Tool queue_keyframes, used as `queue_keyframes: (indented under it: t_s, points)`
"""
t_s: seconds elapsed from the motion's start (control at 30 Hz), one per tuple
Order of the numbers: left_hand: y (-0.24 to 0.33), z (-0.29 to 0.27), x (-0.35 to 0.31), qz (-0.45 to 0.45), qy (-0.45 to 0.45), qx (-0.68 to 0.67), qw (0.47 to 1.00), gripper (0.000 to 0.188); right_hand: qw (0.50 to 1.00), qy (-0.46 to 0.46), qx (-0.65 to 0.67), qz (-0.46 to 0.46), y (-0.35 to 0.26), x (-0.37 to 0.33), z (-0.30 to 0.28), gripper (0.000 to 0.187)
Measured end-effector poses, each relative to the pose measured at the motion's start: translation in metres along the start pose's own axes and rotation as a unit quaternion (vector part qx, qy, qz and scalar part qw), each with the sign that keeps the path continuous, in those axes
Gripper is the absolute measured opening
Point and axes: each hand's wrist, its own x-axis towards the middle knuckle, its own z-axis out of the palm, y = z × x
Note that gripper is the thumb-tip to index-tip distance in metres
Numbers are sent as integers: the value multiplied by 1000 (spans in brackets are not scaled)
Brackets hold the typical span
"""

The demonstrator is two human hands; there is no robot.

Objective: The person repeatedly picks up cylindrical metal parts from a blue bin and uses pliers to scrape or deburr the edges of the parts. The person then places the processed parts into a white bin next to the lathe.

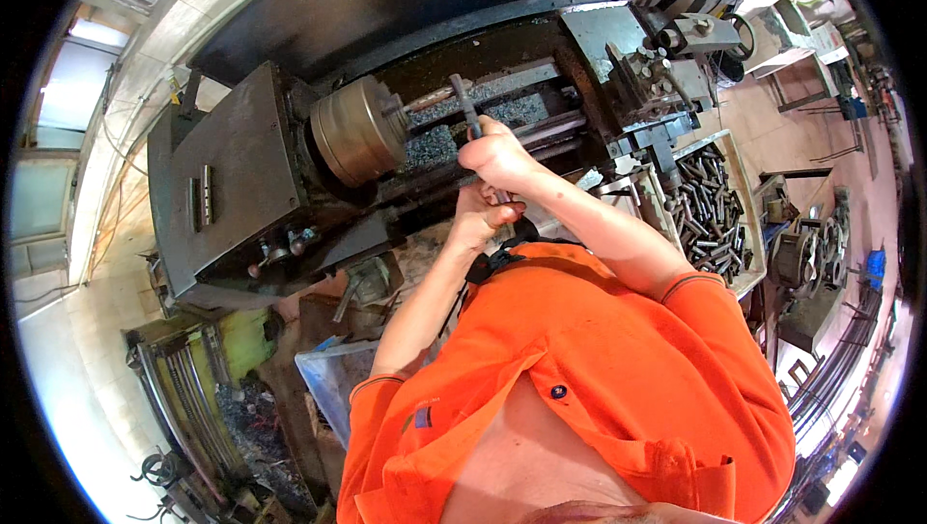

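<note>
My right hand (pixel 497 157) is wrapped round a dark metal rod (pixel 465 101), in front of my waist. The rod's far end sticks up past the fingers and tilts toward the lathe bed. Just below, my left hand (pixel 480 219) is closed, its fingers bent round what looks like the rod's lower end; most of that part is hidden. Beyond the hands lies the lathe bed (pixel 555 138), strewn with metal chips (pixel 431 146). To the left of the rod is the round lathe chuck (pixel 359 130), apart from both hands.
The grey lathe headstock (pixel 227 186) stands at the left, with levers on its front. On the right sit the carriage and tool post (pixel 645 75). A tray (pixel 751 210) full of short metal pieces is near my right elbow. A pale bin (pixel 328 379) stands low left.
</note>
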Motion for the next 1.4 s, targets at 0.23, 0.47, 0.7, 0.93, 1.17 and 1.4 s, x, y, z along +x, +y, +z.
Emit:
queue_keyframes:
  t_s: [0.23, 0.47, 0.7, 0.93, 1.17, 1.4]
  points:
    - [-9, 17, 8, -18, 10, 4, 1000, 34, 986, -32, 143, 76, -3, -9, -22, 14]
    - [3, 7, -7, -1, 62, 61, 996, 33, 998, -14, 30, -52, 8, 7, 7, 20]
    - [-9, 14, 9, -15, 38, 142, 989, 34, 982, -40, 182, -13, 10, -3, -21, 25]
    - [-7, 3, 1, 11, 70, 157, 985, 44, 993, -80, 81, 8, -9, -2, -10, 23]
    - [-14, 21, 9, 32, 47, 112, 992, 31, 988, -54, 142, -33, 5, -6, -29, 22]
    - [1, 19, -2, 33, 80, 113, 990, 46, 997, -52, 35, -45, -2, 0, -7, 25]
